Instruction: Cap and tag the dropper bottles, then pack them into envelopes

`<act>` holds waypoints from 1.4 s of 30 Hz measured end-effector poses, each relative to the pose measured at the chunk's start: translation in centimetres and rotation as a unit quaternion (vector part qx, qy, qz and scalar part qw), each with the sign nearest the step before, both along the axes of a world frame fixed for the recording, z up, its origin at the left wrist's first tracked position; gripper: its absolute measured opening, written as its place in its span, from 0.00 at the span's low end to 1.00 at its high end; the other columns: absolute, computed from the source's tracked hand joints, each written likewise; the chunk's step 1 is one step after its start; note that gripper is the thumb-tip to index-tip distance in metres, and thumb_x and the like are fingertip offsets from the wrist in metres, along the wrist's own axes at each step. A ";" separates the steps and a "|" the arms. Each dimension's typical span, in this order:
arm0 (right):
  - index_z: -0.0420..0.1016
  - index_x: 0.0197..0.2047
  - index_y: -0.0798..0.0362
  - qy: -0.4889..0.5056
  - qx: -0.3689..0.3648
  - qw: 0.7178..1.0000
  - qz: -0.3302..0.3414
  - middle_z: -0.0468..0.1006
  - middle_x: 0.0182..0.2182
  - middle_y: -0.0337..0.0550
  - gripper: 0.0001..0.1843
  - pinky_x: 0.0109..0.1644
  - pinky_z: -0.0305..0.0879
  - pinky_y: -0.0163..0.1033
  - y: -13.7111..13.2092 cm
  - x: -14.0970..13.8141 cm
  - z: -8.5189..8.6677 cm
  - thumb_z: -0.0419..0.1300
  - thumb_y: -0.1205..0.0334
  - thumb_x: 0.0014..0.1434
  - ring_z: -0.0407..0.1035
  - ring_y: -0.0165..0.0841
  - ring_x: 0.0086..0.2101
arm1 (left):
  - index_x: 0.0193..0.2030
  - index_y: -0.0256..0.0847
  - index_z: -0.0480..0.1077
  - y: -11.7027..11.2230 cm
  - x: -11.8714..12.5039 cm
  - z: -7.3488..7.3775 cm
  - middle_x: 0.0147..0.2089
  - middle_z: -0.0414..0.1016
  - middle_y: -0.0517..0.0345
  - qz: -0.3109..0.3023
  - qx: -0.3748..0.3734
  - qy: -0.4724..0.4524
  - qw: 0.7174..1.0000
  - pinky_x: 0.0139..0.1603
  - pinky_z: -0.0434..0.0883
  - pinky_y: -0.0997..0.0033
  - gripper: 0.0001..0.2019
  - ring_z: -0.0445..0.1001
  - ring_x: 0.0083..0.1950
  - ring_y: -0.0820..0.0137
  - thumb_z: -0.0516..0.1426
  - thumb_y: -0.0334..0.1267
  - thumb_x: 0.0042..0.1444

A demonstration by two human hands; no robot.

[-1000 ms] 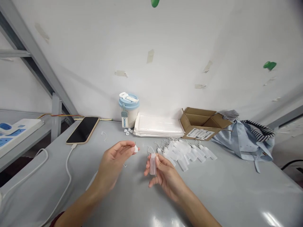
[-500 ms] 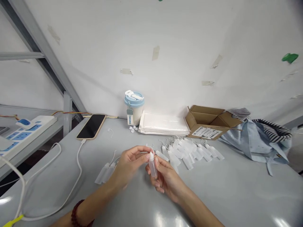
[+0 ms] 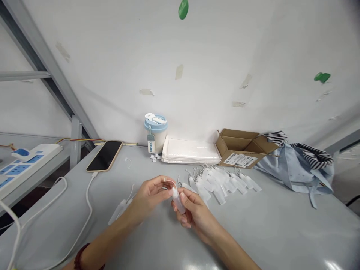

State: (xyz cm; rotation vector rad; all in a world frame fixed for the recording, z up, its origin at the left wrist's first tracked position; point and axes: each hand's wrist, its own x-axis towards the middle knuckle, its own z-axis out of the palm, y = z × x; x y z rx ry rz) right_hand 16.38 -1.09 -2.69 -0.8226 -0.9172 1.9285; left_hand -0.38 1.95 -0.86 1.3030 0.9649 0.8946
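A small translucent plastic dropper bottle (image 3: 179, 204) is tilted in front of me, wrapped in the closed fingers of my right hand (image 3: 194, 210). The thumb and fingers of my left hand (image 3: 153, 197) are pinched at its white nozzle cap (image 3: 174, 192), from which a thin white tail curves over my left fingers. Beyond my right hand lies a pile of similar bottles (image 3: 219, 180), many with thin tails. Partly hidden behind my left forearm are a few more bottles (image 3: 117, 210).
Along the wall stand a lidded cup (image 3: 156, 135), a stack of white packets (image 3: 191, 149) and an open cardboard box (image 3: 239, 159). A blue bag (image 3: 289, 168) sits far right. Left are a phone (image 3: 105, 155), its white cable (image 3: 89, 200) and a power strip (image 3: 30, 165).
The bottle has tipped so its top leans further left, and the cap's tail now arcs over my left fingers. Both hands stay on it. The view has shifted slightly up and right.
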 end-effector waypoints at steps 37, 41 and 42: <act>0.56 0.38 0.48 -0.093 -0.018 0.995 0.021 0.68 0.20 0.29 0.18 0.17 0.33 0.30 0.4 0.7 0.8 0.55 0.44 0.60 0.41 0.19 0.13 | 0.37 0.44 0.74 0.0 -0.8 0.8 0.33 0.75 0.61 -0.125 0.112 0.225 0.960 0.33 0.63 0.74 0.12 0.68 0.33 0.70 0.50 0.43 0.61; 0.56 0.39 0.47 -0.096 -0.036 0.994 0.032 0.68 0.20 0.30 0.16 0.17 0.32 0.30 0.6 1.0 0.5 0.52 0.44 0.62 0.40 0.20 0.14 | 0.36 0.42 0.73 0.1 -0.9 0.7 0.30 0.73 0.61 -0.123 0.114 0.241 0.956 0.32 0.63 0.74 0.13 0.68 0.31 0.70 0.51 0.45 0.60; 0.55 0.39 0.48 -0.109 -0.023 0.993 0.029 0.68 0.19 0.30 0.16 0.17 0.34 0.30 0.5 1.0 0.4 0.51 0.44 0.63 0.41 0.20 0.14 | 0.35 0.42 0.73 0.0 -0.8 0.7 0.29 0.72 0.61 -0.125 0.111 0.252 0.953 0.31 0.63 0.74 0.13 0.68 0.30 0.71 0.51 0.46 0.60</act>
